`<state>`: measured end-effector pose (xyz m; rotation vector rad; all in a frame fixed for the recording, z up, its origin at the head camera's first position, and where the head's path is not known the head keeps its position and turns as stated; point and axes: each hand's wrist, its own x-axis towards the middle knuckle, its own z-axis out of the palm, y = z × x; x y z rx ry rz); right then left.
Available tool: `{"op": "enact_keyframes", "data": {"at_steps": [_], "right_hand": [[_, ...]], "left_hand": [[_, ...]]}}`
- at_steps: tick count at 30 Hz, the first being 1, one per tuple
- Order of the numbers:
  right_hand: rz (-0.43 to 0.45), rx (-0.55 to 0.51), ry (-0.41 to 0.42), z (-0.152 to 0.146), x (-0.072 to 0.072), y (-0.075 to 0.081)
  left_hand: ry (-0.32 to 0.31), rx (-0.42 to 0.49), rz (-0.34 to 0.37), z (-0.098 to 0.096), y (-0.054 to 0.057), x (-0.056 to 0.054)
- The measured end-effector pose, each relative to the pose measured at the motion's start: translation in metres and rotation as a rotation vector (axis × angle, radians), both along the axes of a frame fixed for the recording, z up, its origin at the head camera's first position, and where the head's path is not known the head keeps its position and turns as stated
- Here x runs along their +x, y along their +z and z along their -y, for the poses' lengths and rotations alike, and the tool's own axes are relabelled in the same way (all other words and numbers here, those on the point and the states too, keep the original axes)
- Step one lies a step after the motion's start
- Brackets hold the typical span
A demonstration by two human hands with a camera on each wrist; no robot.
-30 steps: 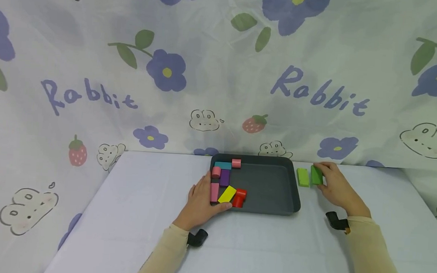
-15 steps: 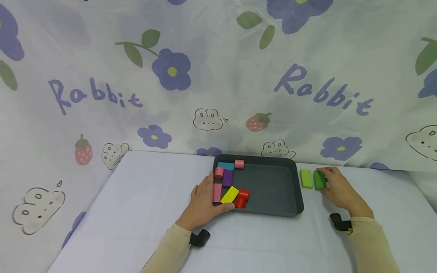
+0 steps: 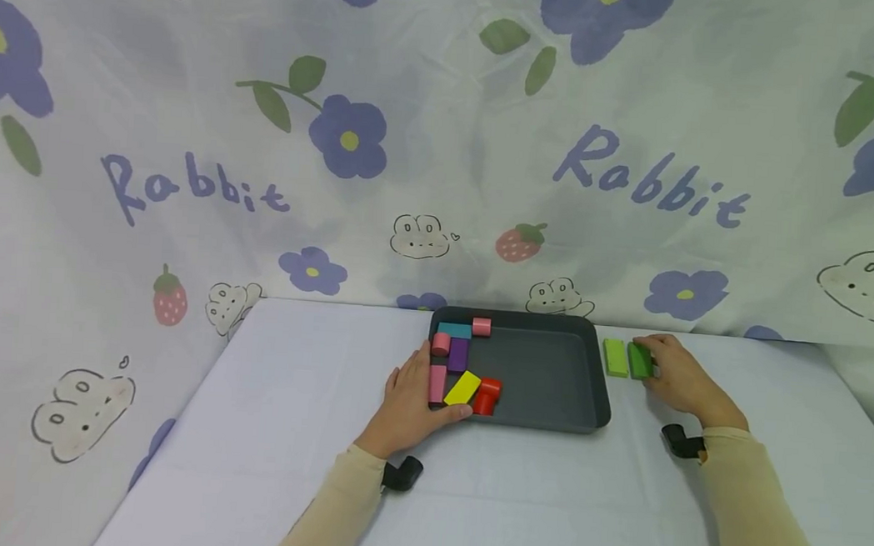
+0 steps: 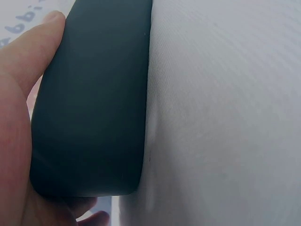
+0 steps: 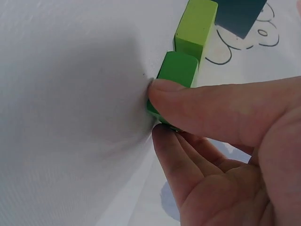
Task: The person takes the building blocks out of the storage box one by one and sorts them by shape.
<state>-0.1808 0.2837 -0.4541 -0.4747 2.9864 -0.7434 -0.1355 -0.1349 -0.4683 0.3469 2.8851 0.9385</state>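
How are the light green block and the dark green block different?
Their colors differ: the light green block is a bright, yellowish green, while the dark green block is a deeper green. The right hand is holding the dark green block, but no hand touches the light green one. The light green block is nearer the tray than the dark green block. Both are outside the tray.

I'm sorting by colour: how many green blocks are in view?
2: a light green block just right of the tray, then a dark green block held by the right hand.
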Motion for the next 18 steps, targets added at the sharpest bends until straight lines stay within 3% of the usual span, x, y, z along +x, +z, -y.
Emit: {"op": "enact_keyframes", "data": {"at_steps": [18], "right_hand": [[0.044, 0.023, 0.035, -0.001, -0.019, 0.007]], "left_hand": [[-0.001, -0.005, 0.007, -0.002, 0.000, -0.012]]}}
